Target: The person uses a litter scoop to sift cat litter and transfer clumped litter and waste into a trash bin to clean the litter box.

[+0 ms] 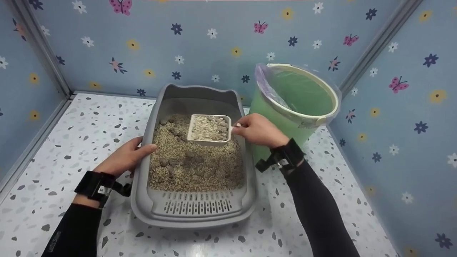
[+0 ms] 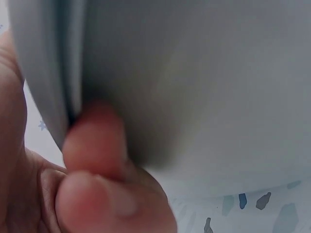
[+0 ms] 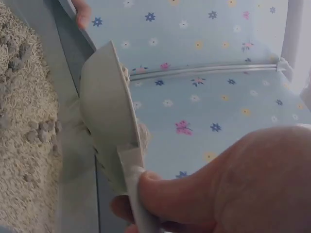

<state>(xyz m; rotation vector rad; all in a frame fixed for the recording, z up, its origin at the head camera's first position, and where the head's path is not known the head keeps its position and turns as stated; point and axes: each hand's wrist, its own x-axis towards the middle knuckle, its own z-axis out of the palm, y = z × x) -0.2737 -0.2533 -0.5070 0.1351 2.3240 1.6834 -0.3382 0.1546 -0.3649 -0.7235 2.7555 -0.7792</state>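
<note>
While the left hand (image 1: pixel 125 157) grips a grey tray (image 1: pixel 194 222) by its side, the right hand (image 1: pixel 259 130) pinches a loaded white scoop (image 1: pixel 211 143) over the litter (image 1: pixel 200 178), between both hands. Just beyond the right hand stands a green bin (image 1: pixel 294 130).

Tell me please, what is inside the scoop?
Inside the scoop are pale litter pellets and, near its handle, some darker clumps. Whatever lies under this top layer is covered.

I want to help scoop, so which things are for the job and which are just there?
For scooping:
scoop, in the right hand
grey tray, held by the left hand
litter
green bin, probably

Just there:
flowery walls
speckled surface
black wrist straps
</note>
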